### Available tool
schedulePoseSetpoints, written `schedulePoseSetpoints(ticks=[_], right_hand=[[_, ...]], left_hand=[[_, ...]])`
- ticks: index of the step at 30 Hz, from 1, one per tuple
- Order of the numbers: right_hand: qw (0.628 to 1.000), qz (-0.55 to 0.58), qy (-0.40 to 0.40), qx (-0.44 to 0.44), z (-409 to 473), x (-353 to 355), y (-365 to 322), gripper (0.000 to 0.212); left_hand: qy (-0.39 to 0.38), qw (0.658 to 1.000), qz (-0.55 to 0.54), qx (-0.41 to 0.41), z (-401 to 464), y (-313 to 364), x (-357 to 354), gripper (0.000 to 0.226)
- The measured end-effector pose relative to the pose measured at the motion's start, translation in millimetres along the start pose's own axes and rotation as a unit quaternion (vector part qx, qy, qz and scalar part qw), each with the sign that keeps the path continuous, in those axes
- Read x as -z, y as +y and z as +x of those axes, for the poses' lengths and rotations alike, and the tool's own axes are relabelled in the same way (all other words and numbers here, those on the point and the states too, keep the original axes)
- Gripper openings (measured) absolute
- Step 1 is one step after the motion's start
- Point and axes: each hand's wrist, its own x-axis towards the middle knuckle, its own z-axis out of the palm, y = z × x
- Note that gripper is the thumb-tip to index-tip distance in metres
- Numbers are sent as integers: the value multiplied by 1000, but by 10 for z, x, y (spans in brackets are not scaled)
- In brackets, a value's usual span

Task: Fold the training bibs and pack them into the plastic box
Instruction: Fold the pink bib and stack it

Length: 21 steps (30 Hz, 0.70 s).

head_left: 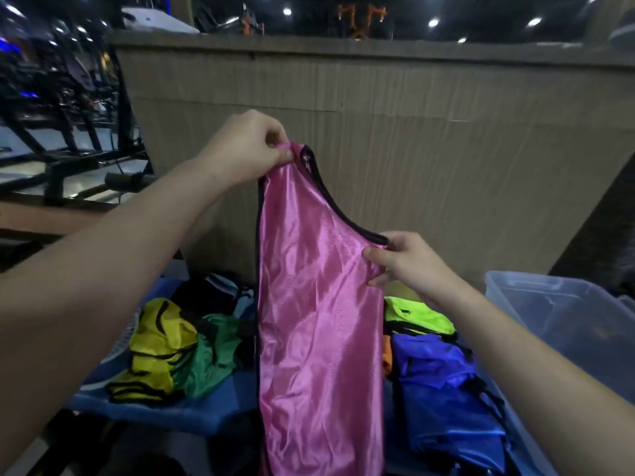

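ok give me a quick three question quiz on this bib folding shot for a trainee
1. True or false: the pink bib lies flat on the table.
2. Which hand grips higher on the bib? A left hand B right hand
3. Fill in: the plastic box sits at the ___ side of the view.

Key: 1 false, both hands hold it up hanging; 2 A; 3 right.

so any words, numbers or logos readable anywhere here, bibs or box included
None can be read.
pink bib: plain shiny fabric with black trim, no print visible.
plastic box: no label visible.
yellow bib and blue bib: crumpled, no print visible.
Orange shapes at the top: too blurred to tell.
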Motion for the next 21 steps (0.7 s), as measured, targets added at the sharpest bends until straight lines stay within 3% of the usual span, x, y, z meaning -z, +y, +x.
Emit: schedulePoseSetpoints(ticks=[11, 21], right_hand=[[999, 1, 28, 24, 776, 18, 49, 9], [1000, -6, 16, 20, 614, 6, 364, 9]], left_hand=[[38, 999, 0, -10, 645, -244, -293, 12], [8, 999, -16, -36, 294, -300, -438, 4]])
